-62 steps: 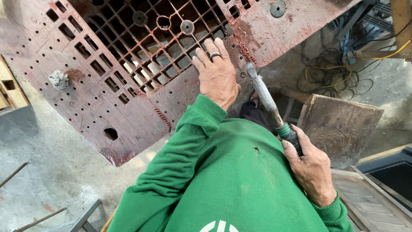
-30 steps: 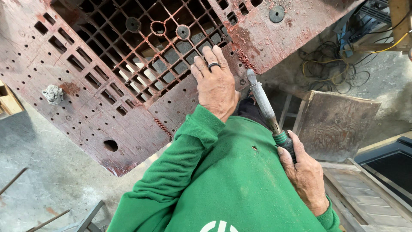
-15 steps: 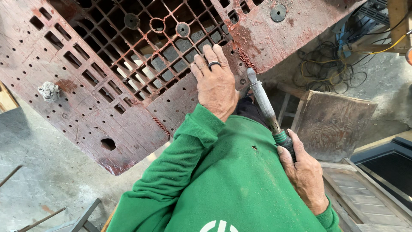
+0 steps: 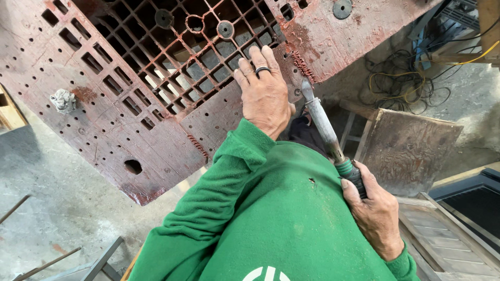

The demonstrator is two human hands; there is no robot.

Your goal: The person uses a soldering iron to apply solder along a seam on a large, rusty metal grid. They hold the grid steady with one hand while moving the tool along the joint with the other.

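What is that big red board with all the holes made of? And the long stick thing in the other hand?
The big red board looks like moulded plastic, dull and scuffed: its square holes and ribs are very even, though painted metal is possible. The stick tool has a grey shaft that looks like bare, stained metal, with a green and black grip, probably plastic or rubber, in the right hand.

Left hand (image 4: 264, 93) flat on red grid panel (image 4: 130, 99) near its lower edge; right hand (image 4: 376, 213) grips soldering iron (image 4: 325, 130), tip at panel.
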